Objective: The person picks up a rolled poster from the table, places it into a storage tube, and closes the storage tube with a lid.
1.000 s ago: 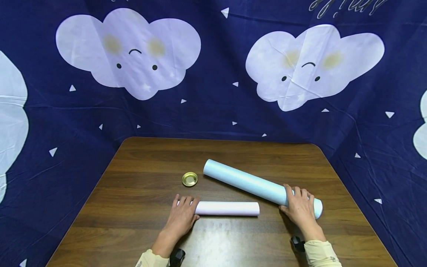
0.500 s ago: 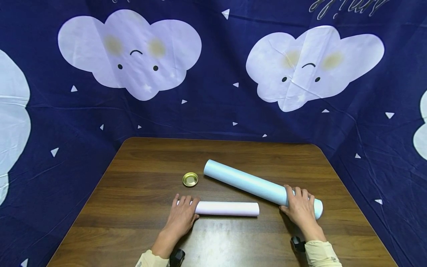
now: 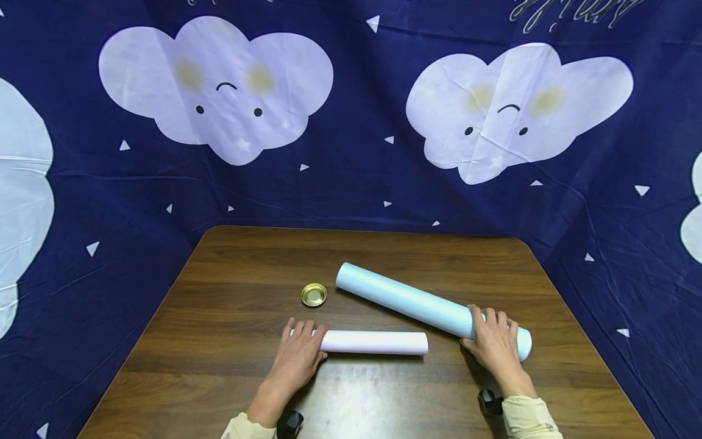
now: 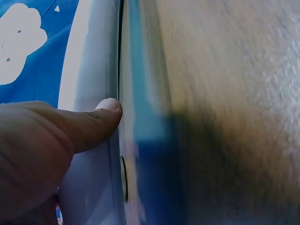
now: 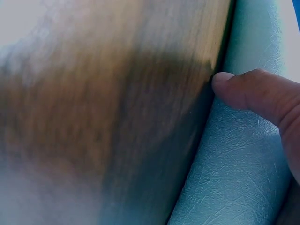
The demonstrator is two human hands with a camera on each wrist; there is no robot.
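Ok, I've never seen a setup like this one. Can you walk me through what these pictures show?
There is no machine here, only a person working bare-handed. The wide picture comes from a camera worn on the head; the two close-ups are taken from the left and right wrists. On the brown table lie a white roll, a light blue roll set at a slant, and a small gold dish or lid. The left hand grips the white roll at its left end; the right hand grips the light blue roll near its right end.

Wood-grain table (image 3: 373,390): white roll (image 3: 378,342), light-blue roll (image 3: 406,299), shallow gold dish (image 3: 314,295).
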